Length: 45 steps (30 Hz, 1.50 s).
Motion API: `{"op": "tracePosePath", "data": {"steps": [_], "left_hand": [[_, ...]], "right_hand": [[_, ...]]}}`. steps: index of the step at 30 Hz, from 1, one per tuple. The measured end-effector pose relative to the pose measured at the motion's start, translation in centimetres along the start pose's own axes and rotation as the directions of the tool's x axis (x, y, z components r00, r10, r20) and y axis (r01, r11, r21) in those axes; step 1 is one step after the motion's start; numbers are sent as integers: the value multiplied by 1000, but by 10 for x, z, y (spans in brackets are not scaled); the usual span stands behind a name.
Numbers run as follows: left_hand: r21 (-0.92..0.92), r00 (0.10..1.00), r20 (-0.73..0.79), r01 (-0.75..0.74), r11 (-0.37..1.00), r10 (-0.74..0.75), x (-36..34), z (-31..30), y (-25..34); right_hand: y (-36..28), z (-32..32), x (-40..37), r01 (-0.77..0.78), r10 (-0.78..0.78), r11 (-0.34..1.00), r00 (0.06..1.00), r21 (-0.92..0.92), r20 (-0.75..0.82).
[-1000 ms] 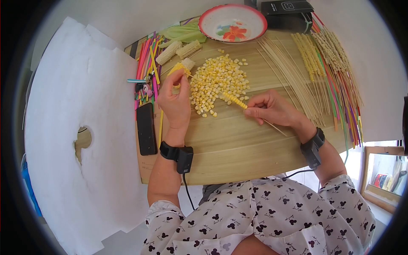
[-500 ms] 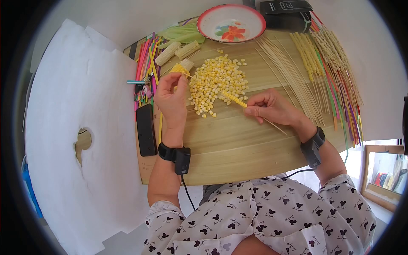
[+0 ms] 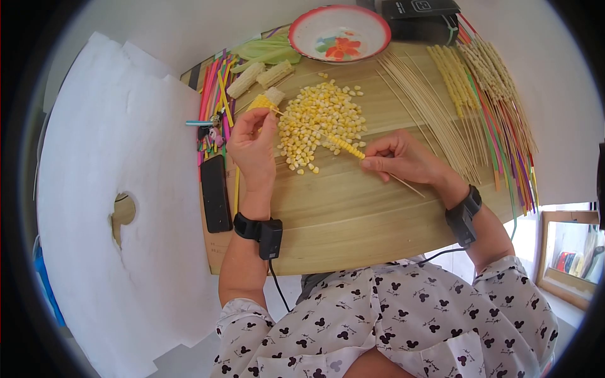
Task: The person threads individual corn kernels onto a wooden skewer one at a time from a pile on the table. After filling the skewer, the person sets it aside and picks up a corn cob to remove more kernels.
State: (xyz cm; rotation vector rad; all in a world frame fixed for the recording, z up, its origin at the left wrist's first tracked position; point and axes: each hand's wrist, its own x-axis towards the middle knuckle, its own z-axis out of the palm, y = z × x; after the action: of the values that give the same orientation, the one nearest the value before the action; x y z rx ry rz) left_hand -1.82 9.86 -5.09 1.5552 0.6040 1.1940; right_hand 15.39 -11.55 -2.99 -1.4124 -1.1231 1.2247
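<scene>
My right hand (image 3: 403,159) is closed on a thin wooden skewer (image 3: 408,185), just below a row of yellow corn kernels (image 3: 345,146) threaded on it. The skewer slants up to the left, over a pile of loose kernels (image 3: 315,116) on the wooden table. Near its upper tip my left hand (image 3: 253,133) is pinched, with a small kernel seemingly between thumb and forefinger. Just behind the left fingers lies a partly stripped corn cob (image 3: 268,99). Two bare cobs (image 3: 246,80) rest behind it.
A red-rimmed bowl (image 3: 340,33) stands at the back beside a black box (image 3: 419,28). Bare skewers (image 3: 435,113) and kernel-threaded sticks (image 3: 454,79) lie at right. A phone (image 3: 215,193) and colourful strips (image 3: 211,94) are at left.
The view has shifted slightly, moving the table items a little left in the picture. Both hands keep almost the same pose, with the skewer still in my right hand.
</scene>
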Motion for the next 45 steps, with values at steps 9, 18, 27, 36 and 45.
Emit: {"op": "tracePosePath", "data": {"steps": [9,18,27,36,45], "left_hand": [[129,994,112,-10,992,-5,-13,10,5],[114,974,223,-61,992,34,-24,19,5],[88,921,383,32,996,-64,-40,29,14],[0,906,404,136,991,-125,-37,29,19],[294,929,369,-121,948,4,-26,23,14]], "right_hand": [[3,0,1,7,-7,1000,1000,-3,-15],[3,-1,1,40,-40,999,999,1,-30],[6,-2,2,57,-56,998,998,23,-42],[7,-4,2,64,-63,993,998,99,-16],[7,-5,4,37,-24,996,988,86,-150]]}}
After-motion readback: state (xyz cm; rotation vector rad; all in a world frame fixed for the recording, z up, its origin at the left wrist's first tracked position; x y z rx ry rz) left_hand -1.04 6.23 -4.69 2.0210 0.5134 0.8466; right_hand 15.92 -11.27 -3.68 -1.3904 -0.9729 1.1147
